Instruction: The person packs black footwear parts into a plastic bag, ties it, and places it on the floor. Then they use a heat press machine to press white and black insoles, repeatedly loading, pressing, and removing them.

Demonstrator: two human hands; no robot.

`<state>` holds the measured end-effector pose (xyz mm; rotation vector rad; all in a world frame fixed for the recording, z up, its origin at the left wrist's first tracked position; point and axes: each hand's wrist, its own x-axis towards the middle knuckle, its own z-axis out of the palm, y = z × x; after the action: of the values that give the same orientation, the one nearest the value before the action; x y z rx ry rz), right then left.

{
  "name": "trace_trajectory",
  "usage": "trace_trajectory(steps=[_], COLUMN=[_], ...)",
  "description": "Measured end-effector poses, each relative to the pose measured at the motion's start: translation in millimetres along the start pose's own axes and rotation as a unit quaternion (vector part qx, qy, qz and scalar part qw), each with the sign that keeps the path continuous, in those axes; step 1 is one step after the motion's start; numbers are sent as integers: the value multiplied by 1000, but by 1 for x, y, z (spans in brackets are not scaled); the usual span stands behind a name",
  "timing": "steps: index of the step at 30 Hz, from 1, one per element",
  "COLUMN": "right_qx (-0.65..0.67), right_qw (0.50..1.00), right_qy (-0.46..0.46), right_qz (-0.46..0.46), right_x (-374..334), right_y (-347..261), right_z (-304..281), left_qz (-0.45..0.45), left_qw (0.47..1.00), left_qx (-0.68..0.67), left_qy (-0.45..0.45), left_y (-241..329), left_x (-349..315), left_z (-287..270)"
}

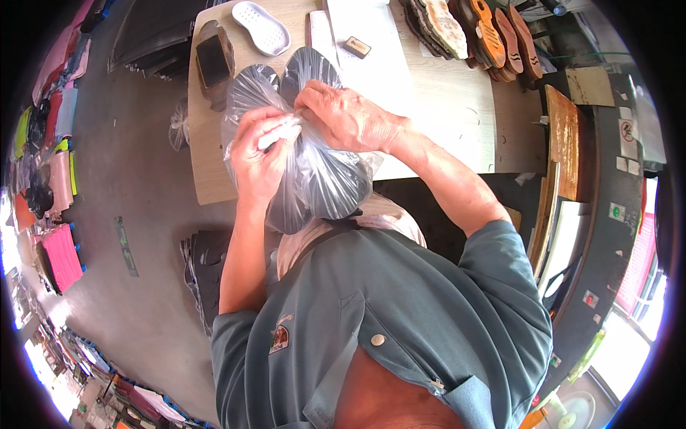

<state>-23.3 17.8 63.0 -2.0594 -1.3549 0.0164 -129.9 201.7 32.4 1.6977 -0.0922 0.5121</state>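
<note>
A clear plastic bag [304, 168] stands at the table's near edge, close against my body. Dark, rounded, sole-shaped pieces [336, 187] show through its film. My left hand [259, 151] is closed on the gathered neck of the bag, a bunched bit of film poking out between its fingers. From the other side, my right hand [346, 118] pinches the same neck, its fingertips meeting the left hand's. The exact twist or fold of the film is hidden behind the fingers.
On the pale table [457, 107] lie a phone [214, 63], a white perforated sole [261, 28], a small box [356, 47] and white sheets. Stacked brown and orange soles [487, 36] line its far right. Dark sheets [204, 268] lie low on the left; a cabinet [607, 157] stands right.
</note>
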Motion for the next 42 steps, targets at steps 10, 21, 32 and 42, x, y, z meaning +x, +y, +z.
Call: trace_trajectory(steps=[10, 21, 32, 42], right_qx=[-109, -13, 49, -69], right_qw=[990, 1000, 983, 990], right_qy=[-48, -7, -20, -106], right_qz=[-71, -7, 178, 60], right_x=[-1, -1, 2, 12], right_y=[10, 1, -5, -39], right_z=[0, -9, -4, -12], left_qz=[117, 115, 116, -147], left_qw=[975, 958, 961, 961], left_qx=[187, 254, 247, 162], left_qy=[-36, -62, -50, 169], left_y=[4, 6, 7, 4], left_x=[-11, -18, -18, -95], left_z=[-11, -13, -15, -23])
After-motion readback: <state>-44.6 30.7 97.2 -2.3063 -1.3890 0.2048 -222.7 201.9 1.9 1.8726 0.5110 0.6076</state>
